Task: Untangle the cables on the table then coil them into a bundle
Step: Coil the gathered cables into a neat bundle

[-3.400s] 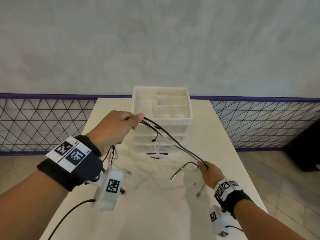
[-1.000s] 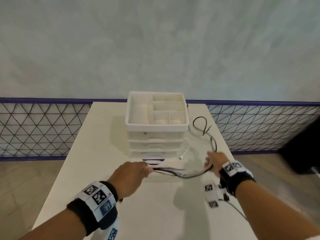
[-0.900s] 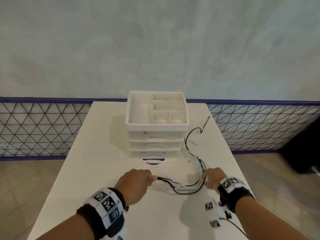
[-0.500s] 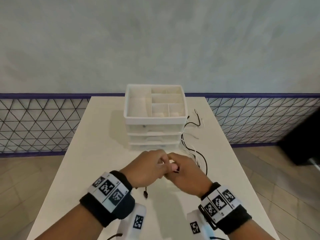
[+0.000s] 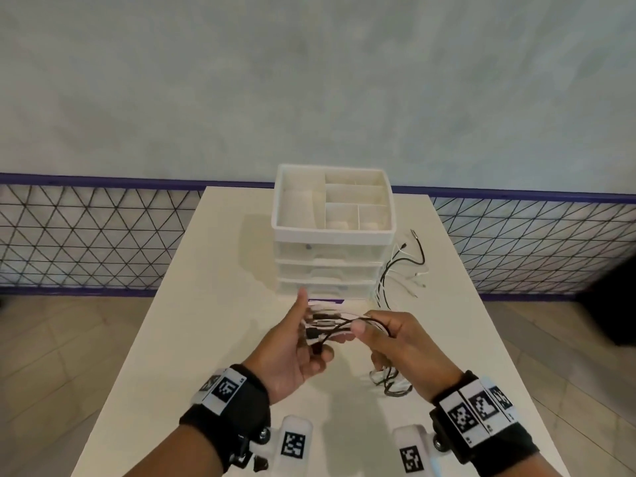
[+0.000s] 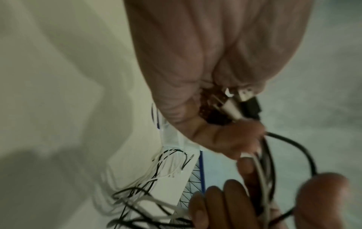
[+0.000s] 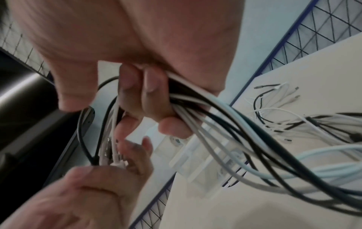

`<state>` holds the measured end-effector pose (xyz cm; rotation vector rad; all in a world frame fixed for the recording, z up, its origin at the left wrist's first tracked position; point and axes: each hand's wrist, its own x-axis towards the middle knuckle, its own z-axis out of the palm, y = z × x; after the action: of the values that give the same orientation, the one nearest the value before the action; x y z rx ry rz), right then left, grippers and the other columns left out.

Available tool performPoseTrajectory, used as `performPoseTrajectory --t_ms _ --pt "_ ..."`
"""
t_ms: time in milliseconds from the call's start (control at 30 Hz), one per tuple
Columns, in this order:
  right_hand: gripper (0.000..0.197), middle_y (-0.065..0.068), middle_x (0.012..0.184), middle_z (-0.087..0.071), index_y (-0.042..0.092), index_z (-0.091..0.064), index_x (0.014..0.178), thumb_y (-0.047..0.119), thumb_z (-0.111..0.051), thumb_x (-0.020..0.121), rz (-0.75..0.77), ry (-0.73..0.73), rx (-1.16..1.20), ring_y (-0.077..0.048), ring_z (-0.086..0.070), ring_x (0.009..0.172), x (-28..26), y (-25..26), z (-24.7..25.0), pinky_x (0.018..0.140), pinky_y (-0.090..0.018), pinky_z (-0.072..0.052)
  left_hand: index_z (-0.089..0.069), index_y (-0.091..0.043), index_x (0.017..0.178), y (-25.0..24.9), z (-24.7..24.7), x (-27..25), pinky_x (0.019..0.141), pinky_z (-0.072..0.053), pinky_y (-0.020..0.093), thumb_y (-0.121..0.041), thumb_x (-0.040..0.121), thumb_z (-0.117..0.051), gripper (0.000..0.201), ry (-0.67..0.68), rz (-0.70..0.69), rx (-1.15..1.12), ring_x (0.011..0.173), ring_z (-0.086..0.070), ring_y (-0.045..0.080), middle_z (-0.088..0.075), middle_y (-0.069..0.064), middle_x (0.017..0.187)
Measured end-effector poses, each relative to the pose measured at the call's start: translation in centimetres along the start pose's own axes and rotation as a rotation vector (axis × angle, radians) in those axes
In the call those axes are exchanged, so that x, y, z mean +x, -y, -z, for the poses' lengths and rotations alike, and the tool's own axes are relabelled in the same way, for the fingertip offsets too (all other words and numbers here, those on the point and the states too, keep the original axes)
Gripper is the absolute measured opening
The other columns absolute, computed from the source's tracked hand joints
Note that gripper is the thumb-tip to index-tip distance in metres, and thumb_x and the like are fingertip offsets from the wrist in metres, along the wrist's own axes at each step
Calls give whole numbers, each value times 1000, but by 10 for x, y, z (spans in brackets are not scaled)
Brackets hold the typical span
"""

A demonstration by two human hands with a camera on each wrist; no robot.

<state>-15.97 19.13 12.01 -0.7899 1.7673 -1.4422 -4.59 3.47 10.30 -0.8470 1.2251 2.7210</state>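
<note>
Hands parted, cables (image 5: 330, 327) between, left hand (image 5: 292, 352) grip blurred

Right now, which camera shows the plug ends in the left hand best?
The left wrist view: the plug ends, one silvery and one black, sit sharp against the left hand. The head view shows them small between both hands; the right wrist view shows only a blurred cluster.

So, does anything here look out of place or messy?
Only the cables: their far ends lie splayed loose on the table right of the drawer unit, not coiled yet. The right hand grips the bunch; the left hand holds the plug ends.
</note>
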Motion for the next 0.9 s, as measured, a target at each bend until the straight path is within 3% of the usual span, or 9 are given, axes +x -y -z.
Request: performPoseTrajectory --t_ms 100,233,367,500,633,700,733,800,900 --pt "22 -3 60 -55 18 -73 74 34 -71 89 -37 -32 -123 -19 -46 53 2 0 -1 52 -32 -44 -67 -12 97 -10 -11 0 34 -28 20 -43 99 -49 36 -117 -84 208 46 -51 16 -69 10 77" --pt "21 0 52 -48 13 -66 68 17 -73 88 -37 -36 -151 -15 -40 47 5 -1 -5 46 -27 -38 -62 -6 97 -13 -23 1 43 -44 26 -25 102 -49 23 -174 -153 241 53 -61 22 -70 15 73" --pt "28 0 51 -40 -2 -61 76 20 -76 86 -34 -61 -114 -17 -33 47 5 -8 -1 48 -28 -30 -73 -2 93 -17 -17 -4 57 -56 34 -46 99 -49 50 -124 -97 -3 70 -69 26 -73 21 91" --pt "13 4 55 -59 20 -69 90 19 -80 82 -31 -57 -118 -13 -46 48 3 -3 -1 45 -27 -38 -66 5 103 -15 -16 -5 57 -61 33 -33 103 -46 43 -141 -92 -22 70 -73 29 -75 22 89" --pt "55 -6 85 -77 35 -59 116 9 -84 75 19 25 -141 -20 -62 62 3 3 -2 56 -36 -52 -65 5 113 -8 -19 -1 63 -60 31 -28 105 -41 41 -168 -168 119 81 -74 26 -75 25 103" --pt "64 -9 93 -77 37 -56 121 9 -85 72 35 92 -135 -28 -70 75 2 4 -2 69 -42 -58 -65 5 115 -6 -19 1 61 -58 28 -26 106 -41 41 -205 -197 136 80 -74 24 -74 25 103" --pt "65 -9 94 -77 37 -55 121 11 -87 71 42 114 -111 -26 -72 79 2 5 -2 70 -37 -59 -65 5 114 -5 -19 3 60 -57 28 -27 106 -40 42 -222 -200 136 79 -74 24 -75 24 102" --pt "53 -3 88 -77 35 -57 116 20 -87 75 74 100 -97 -14 -68 68 1 6 -3 63 -25 -52 -66 3 111 -5 -20 2 60 -57 28 -34 106 -38 47 -218 -180 146 78 -74 24 -75 22 98" --pt "20 6 70 -68 27 -61 93 25 -79 83 142 -21 -206 -8 -50 55 1 1 -5 55 -21 -43 -67 -1 101 -6 -22 -2 50 -48 27 -53 101 -34 62 -134 -107 227 60 -63 22 -68 16 81"
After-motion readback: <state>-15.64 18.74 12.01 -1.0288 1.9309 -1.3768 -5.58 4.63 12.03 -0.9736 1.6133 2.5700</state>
